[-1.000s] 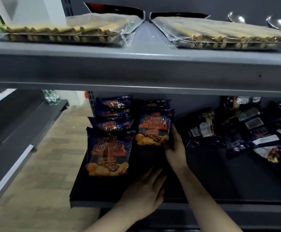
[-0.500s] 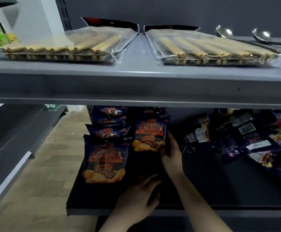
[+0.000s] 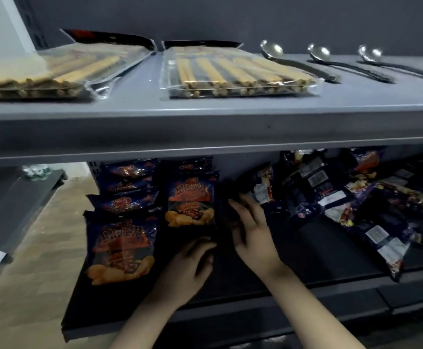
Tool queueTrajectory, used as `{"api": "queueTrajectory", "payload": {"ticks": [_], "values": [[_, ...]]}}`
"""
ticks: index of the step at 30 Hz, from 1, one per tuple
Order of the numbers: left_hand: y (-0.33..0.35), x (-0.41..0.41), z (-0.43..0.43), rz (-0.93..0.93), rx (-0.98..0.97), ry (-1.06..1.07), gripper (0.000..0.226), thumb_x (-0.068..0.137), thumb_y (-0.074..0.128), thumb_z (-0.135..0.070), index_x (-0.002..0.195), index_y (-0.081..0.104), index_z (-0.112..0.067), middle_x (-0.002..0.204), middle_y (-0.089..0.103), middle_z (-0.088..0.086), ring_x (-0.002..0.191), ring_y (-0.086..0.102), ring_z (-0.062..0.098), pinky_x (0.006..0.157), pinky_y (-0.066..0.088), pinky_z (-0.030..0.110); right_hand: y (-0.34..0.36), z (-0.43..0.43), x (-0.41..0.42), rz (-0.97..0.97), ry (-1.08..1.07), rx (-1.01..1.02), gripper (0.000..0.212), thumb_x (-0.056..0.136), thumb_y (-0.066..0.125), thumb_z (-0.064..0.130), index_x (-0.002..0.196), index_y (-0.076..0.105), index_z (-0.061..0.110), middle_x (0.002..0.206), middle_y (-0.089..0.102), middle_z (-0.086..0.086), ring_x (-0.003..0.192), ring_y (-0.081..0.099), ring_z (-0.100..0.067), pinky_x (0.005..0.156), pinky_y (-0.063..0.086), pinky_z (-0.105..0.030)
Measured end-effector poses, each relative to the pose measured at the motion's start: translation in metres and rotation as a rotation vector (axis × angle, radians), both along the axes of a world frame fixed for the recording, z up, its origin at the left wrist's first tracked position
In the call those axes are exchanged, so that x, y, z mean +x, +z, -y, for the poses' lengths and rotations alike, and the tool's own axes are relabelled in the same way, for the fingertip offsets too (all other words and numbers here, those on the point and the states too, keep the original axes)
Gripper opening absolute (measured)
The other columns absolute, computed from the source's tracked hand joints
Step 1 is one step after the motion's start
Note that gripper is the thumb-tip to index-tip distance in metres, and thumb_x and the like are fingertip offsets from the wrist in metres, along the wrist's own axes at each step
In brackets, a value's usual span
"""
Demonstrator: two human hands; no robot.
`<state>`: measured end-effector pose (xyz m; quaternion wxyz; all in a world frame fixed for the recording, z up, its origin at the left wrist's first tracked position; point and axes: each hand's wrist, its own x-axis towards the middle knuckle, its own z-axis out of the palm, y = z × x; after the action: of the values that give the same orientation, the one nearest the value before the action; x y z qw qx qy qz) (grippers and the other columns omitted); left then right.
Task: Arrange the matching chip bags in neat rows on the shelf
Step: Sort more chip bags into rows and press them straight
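Dark blue chip bags with orange print stand in two rows at the left of the lower shelf point(image 3: 306, 263). The front bag of the left row point(image 3: 121, 248) is nearest me; the front bag of the second row point(image 3: 191, 201) stands beside it, further back. My left hand point(image 3: 189, 268) rests on the shelf just below that second-row bag, fingers apart, holding nothing. My right hand point(image 3: 253, 233) hovers to the right of the same bag, fingers spread, apart from it. A loose pile of jumbled chip bags point(image 3: 343, 197) lies to the right.
The upper shelf point(image 3: 205, 127) overhangs the work area and carries two clear packs of biscuit sticks point(image 3: 233, 74) and three metal ladles point(image 3: 296, 61). Wood floor and another grey shelf unit point(image 3: 9, 205) lie to the left.
My right hand has let go of the second-row front bag and drawn back to the right, fingers open. My head has tipped up, showing more of the upper shelf.
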<state>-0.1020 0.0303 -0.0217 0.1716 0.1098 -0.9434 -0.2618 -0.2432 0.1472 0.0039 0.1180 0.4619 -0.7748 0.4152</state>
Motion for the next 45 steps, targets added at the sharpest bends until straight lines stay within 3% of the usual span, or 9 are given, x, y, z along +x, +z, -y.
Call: {"api": "queueTrajectory", "payload": {"ticks": [6,9,13,19,24,29,33,38,45], "values": [[0.021,-0.065,-0.029,-0.218,0.003,-0.078,0.038,0.088,0.040,-0.039,0.118,0.057,-0.024,0.121,0.059,-0.006,0.110,0.055,0.008,0.090,0.045,0.020,0.028,-0.069,-0.023,-0.202,-0.134,-0.037,0.044,0.081,0.041,0.007,0.121,0.059,0.012,0.138,0.033,-0.004,0.133,0.032,-0.022,0.109,0.033,-0.032],[0.037,-0.094,-0.053,-0.292,0.032,-0.087,0.041,0.085,0.046,-0.040,0.120,0.055,-0.021,0.117,0.060,-0.002,0.105,0.057,0.011,0.084,0.043,0.015,0.039,-0.108,-0.034,-0.242,-0.242,-0.050,0.041,0.082,0.039,0.007,0.114,0.064,0.010,0.137,0.034,-0.005,0.132,0.035,-0.026,0.101,0.042,-0.041],[0.050,-0.131,-0.088,-0.368,0.043,-0.194,0.056,0.082,0.057,-0.038,0.132,0.041,-0.019,0.133,0.049,0.003,0.122,0.047,0.012,0.099,0.035,0.012,0.045,-0.152,-0.049,-0.290,-0.385,-0.014,0.039,0.081,0.041,0.006,0.111,0.065,0.011,0.135,0.036,-0.006,0.129,0.036,-0.034,0.100,0.041,-0.050],[0.058,-0.175,-0.120,-0.333,-0.072,-0.176,0.087,0.073,0.071,-0.031,0.143,0.021,-0.018,0.150,0.026,0.012,0.139,0.026,0.028,0.110,0.030,0.042,0.040,-0.182,-0.068,-0.247,-0.509,0.181,0.049,0.073,0.057,0.007,0.121,0.059,0.019,0.143,0.036,-0.015,0.136,0.029,-0.039,0.105,0.033,-0.058],[0.052,-0.192,-0.122,-0.212,-0.148,-0.126,0.098,0.071,0.076,-0.025,0.145,0.012,-0.021,0.151,0.025,0.012,0.138,0.028,0.030,0.108,0.035,0.045,0.041,-0.177,-0.075,-0.090,-0.456,0.273,0.070,0.082,0.057,0.012,0.143,0.031,0.033,0.155,0.016,-0.005,0.144,0.015,-0.029,0.111,0.031,-0.051],[0.041,-0.194,-0.127,-0.189,-0.171,-0.126,0.095,0.075,0.072,-0.013,0.147,0.011,-0.023,0.151,0.024,0.012,0.136,0.029,0.033,0.105,0.039,0.046,0.039,-0.165,-0.074,0.164,-0.231,0.420,0.081,0.091,0.053,0.018,0.143,0.001,0.051,0.158,0.005,0.003,0.143,0.020,-0.018,0.111,0.031,-0.028],[0.044,-0.197,-0.127,-0.246,-0.080,-0.169,0.090,0.077,0.067,-0.003,0.146,0.013,-0.023,0.150,0.026,0.012,0.138,0.028,0.030,0.105,0.039,0.047,0.031,-0.160,-0.070,0.171,-0.202,0.407,0.083,0.092,0.052,0.017,0.143,-0.004,0.051,0.157,0.000,0.013,0.145,0.014,-0.018,0.109,0.033,-0.027],[0.056,-0.194,-0.132,-0.370,0.002,-0.212,0.079,0.080,0.067,-0.006,0.143,0.021,-0.017,0.143,0.039,0.014,0.128,0.044,0.028,0.100,0.045,0.037,0.033,-0.159,-0.067,0.119,-0.155,0.274,0.091,0.086,0.055,0.010,0.142,-0.001,0.053,0.147,-0.018,0.035,0.145,0.010,-0.008,0.109,0.034,-0.026],[0.071,-0.175,-0.141,-0.446,0.130,-0.189,0.087,0.072,0.078,-0.011,0.140,0.024,-0.015,0.137,0.047,0.018,0.123,0.050,0.029,0.096,0.043,0.028,0.050,-0.160,-0.052,0.118,-0.034,0.088,0.087,0.079,0.056,-0.003,0.149,0.017,0.032,0.158,-0.002,0.015,0.145,0.010,-0.006,0.108,0.033,-0.019]]}}
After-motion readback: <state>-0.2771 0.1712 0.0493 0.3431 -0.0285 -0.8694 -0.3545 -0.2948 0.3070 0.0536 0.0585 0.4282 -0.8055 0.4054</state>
